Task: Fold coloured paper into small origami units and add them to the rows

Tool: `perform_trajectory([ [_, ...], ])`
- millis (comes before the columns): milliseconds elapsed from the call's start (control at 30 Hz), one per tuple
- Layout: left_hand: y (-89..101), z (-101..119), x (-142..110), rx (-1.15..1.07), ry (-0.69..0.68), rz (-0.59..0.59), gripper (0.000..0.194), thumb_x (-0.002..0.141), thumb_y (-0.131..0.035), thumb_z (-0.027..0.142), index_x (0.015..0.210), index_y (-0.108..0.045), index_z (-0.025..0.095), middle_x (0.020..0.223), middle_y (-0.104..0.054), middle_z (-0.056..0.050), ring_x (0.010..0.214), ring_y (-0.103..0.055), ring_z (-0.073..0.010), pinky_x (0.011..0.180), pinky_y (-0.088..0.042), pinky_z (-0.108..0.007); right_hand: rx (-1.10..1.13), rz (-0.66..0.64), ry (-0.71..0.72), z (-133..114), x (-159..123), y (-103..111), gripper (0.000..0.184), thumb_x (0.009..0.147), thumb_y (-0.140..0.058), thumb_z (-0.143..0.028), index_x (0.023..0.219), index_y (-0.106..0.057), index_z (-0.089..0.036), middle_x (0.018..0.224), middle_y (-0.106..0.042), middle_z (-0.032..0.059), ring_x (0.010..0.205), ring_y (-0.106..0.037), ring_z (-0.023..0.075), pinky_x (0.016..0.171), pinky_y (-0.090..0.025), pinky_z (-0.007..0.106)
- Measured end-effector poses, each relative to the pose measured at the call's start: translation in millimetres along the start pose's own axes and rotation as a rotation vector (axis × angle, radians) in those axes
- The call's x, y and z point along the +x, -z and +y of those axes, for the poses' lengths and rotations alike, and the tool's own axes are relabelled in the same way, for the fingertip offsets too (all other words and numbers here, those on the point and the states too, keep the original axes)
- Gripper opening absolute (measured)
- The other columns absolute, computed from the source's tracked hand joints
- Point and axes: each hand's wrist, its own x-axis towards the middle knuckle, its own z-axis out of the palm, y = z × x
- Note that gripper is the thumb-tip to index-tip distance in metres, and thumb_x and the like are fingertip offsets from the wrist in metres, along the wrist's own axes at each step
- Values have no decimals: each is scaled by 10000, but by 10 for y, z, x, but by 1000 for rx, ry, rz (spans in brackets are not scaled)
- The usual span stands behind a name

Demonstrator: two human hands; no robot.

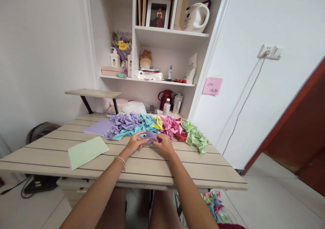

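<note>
A partly folded piece of purple origami paper (pixel 151 135) is held just above the desk between both hands. My left hand (pixel 136 141) grips its left side, fingers closed on the edge. On the other side, my right hand (pixel 164 143) pinches the paper between thumb and fingers. Right behind them lies a long pile of folded paper pieces: purple ones (pixel 126 120), blue ones (pixel 146 122), a few yellow ones (pixel 158 122), pink ones (pixel 171 126), red ones (pixel 180 136) and green ones (pixel 195 134).
Green paper sheets (pixel 87 152) and purple sheets (pixel 99 127) lie on the left of the slatted desk (pixel 152 168). A small raised shelf (pixel 92 93) stands at the back left. Behind are a bottle (pixel 166 107), a red jug (pixel 165 98) and a cup (pixel 177 104).
</note>
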Motion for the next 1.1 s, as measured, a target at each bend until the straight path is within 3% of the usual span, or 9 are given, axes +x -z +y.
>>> perform_trajectory([
  [167, 33, -9, 35, -3, 13, 22, 326, 624, -695, 358, 829, -553, 149, 477, -622, 22, 278, -376, -44, 328, -222, -170, 78, 2, -73, -2, -8, 8, 250, 595, -706, -400, 596, -612, -169, 386, -418, -65, 369, -343, 76, 388, -267, 207],
  [367, -12, 0, -3, -37, 8, -13, 369, 631, -689, 378, 871, -495, 176, 695, -710, -37, 417, -574, -119, 446, -450, -234, 258, -50, -151, -2, 2, -22, 402, 603, -674, -509, 771, -629, -146, 602, -650, 34, 448, -572, 150, 443, -466, 273],
  [467, -21, 12, -19, -41, 5, -24, 398, 611, -709, 365, 902, -519, 172, 686, -709, -36, 421, -583, -130, 465, -477, -261, 313, -58, -169, 2, 5, -26, 407, 550, -718, -488, 758, -642, -147, 643, -661, 39, 520, -611, 171, 515, -509, 309],
  [733, 17, -16, 41, -23, -4, 20, 278, 595, -713, 391, 682, -611, 148, 551, -658, -20, 517, -629, -168, 509, -495, -259, 381, -62, -194, -3, -5, -39, 327, 550, -745, -425, 699, -662, -146, 647, -651, 33, 569, -609, 163, 553, -505, 305],
  [1000, -13, -35, 12, -45, 15, 24, 452, 596, -728, 334, 981, -574, 154, 687, -696, -30, 543, -641, -157, 530, -487, -251, 429, -71, -187, 39, 11, -51, 390, 524, -765, -397, 819, -656, -165, 723, -664, 28, 653, -620, 167, 618, -502, 312],
  [1100, 5, -26, 35, -60, 6, 58, 431, 602, -717, 368, 951, -596, 145, 703, -692, -38, 563, -643, -164, 535, -478, -252, 420, -102, -189, 49, 6, -52, 359, 513, -768, -386, 770, -677, -153, 679, -667, 31, 634, -622, 177, 609, -502, 316],
])
